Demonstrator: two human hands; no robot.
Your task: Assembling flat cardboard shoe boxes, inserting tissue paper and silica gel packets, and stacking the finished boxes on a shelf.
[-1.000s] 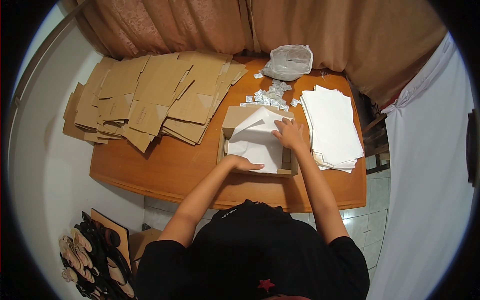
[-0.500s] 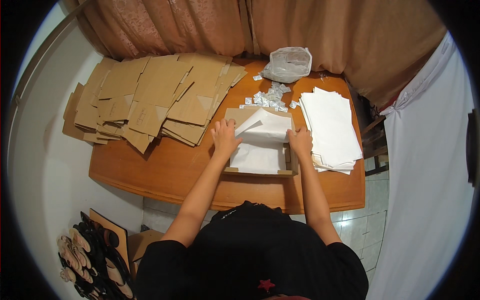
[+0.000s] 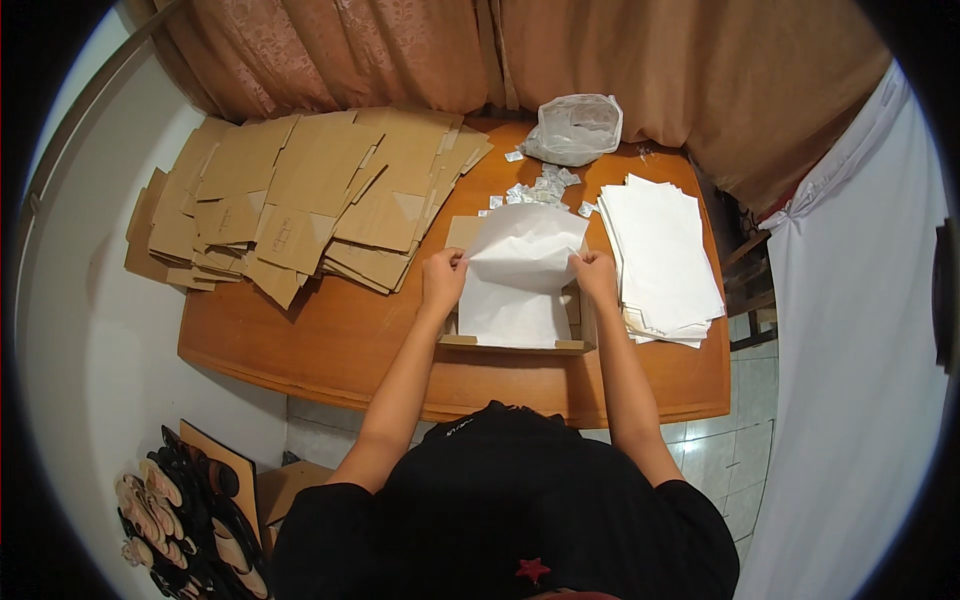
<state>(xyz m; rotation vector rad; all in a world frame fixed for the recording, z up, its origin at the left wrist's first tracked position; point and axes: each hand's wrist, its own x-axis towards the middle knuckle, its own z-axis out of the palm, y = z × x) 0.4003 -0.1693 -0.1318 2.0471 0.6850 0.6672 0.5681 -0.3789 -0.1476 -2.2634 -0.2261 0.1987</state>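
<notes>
Directly before me on the table stands an open cardboard box [image 3: 515,346], lined with a sheet of white paper [image 3: 515,312]. The paper's far part is raised and creased, sloping up toward the box's far side. At the left, my left hand [image 3: 444,275] pinches the paper's edge between thumb and fingers. On the opposite side my right hand [image 3: 596,274] pinches the right edge, above the box's right wall. Just beyond the box lie several small white packets [image 3: 545,188], partly covered from view by the lifted paper.
Overlapping flattened cardboard boxes [image 3: 300,200] cover the table's left part. A stack of white paper sheets [image 3: 662,260] lies right of the box. Behind the packets sits a clear plastic bag [image 3: 580,130]. Sandals [image 3: 190,520] hang or lie at the lower left, beyond the wooden table [image 3: 300,350].
My left hand has gone from a looser, spread hold to a pinch on the paper's edge. The paper's folded-over left corner is now pulled out flat, and its far part is spread wider.
</notes>
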